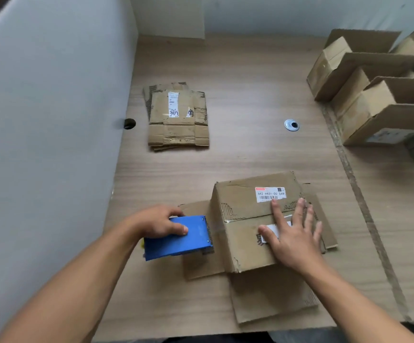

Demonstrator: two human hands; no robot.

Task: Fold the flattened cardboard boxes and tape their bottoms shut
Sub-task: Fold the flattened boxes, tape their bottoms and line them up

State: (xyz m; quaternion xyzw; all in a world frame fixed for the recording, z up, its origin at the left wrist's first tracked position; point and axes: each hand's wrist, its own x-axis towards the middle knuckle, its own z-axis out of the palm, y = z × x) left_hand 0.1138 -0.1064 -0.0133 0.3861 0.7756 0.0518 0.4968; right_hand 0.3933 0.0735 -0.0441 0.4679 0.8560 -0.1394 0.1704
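A folded cardboard box point(245, 214) stands upside down at the near middle of the table, its bottom flaps closed and facing up, its top flaps splayed flat around it. My right hand point(292, 233) lies flat on the closed flaps with fingers spread, pressing over the seam. My left hand point(156, 221) grips a blue tape dispenser point(178, 237) held against the box's left side at the seam. A stack of flattened cardboard boxes point(178, 117) lies further back, left of centre.
Several assembled open boxes point(372, 87) crowd the back right corner. A round metal grommet point(291, 125) sits in the wooden table point(250, 149). A grey partition wall point(52, 120) runs along the left side, with a dark hole point(129, 123) at its base.
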